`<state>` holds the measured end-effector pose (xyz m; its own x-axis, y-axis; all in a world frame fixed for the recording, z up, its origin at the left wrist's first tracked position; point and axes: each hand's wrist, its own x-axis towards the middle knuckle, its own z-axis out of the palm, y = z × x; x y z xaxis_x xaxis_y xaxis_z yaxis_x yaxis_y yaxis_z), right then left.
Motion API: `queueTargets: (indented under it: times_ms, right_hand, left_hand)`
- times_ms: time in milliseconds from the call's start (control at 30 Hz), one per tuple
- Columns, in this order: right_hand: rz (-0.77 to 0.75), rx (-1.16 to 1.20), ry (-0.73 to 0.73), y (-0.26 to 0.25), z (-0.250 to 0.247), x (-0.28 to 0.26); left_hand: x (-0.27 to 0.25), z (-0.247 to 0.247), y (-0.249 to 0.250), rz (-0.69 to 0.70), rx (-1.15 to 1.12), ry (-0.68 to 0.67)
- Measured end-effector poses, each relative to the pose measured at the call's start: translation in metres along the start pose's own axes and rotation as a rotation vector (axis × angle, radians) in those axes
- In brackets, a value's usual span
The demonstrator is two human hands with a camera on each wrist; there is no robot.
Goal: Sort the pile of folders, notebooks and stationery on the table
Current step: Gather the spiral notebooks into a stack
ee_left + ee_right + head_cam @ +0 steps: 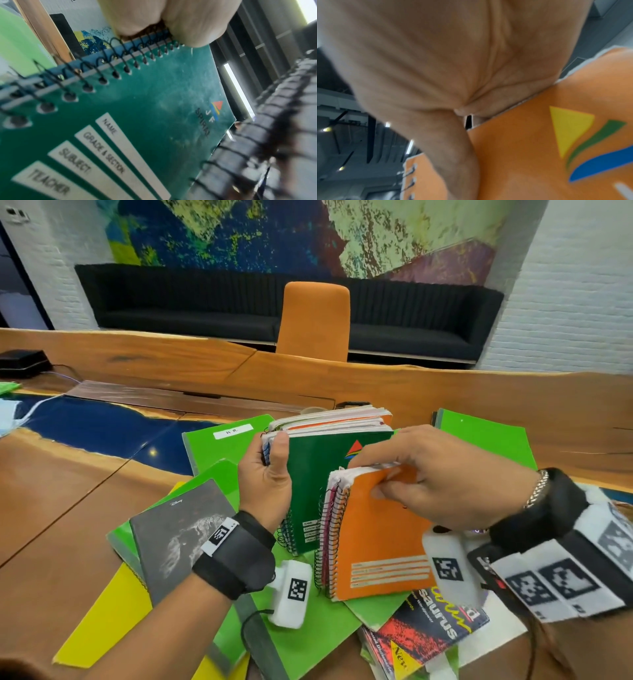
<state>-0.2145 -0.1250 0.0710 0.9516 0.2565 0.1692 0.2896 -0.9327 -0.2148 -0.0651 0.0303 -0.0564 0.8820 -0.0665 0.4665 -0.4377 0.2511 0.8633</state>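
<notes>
My left hand grips a thick stack of spiral notebooks by its spiral edge, a dark green notebook facing me. The same green cover fills the left wrist view, with fingertips at its top. My right hand pinches the top edge of a second bundle fronted by an orange spiral notebook, held upright just in front of the green one. In the right wrist view the thumb lies on the orange cover. Green folders lie underneath both.
A grey-black notebook and a yellow folder lie at the left of the pile. A thesaurus book sits at lower right, another green folder at right. An orange chair stands beyond the wooden table.
</notes>
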Motion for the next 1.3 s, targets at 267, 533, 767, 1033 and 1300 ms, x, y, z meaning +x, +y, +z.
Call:
queueTargets:
  times_ms: [267,533,767,1033,1300]
  right_hand:
    - [0.014,-0.337,0.170,-0.009,0.032,0.035]
    - [0.002,-0.318,0.398,-0.007,0.061,0.044]
    - [0.461,0.561,0.680,0.041,0.083,0.018]
    - [0.446,1.073,0.397,0.055,0.130,0.017]
    - [0.351,1.119,0.638,0.047,0.110,0.019]
  left_hand:
    - [-0.003,-0.009,0.011,-0.127,-0.027,-0.171]
    - [-0.014,-0.019,0.011,-0.104,-0.086,-0.373]
    - [-0.012,-0.029,0.004,-0.160,-0.063,-0.417]
    - [-0.024,-0.015,0.005,-0.196,-0.141,-0.316]
    - [-0.011,0.006,0.029,-0.071,-0.254,-0.253]
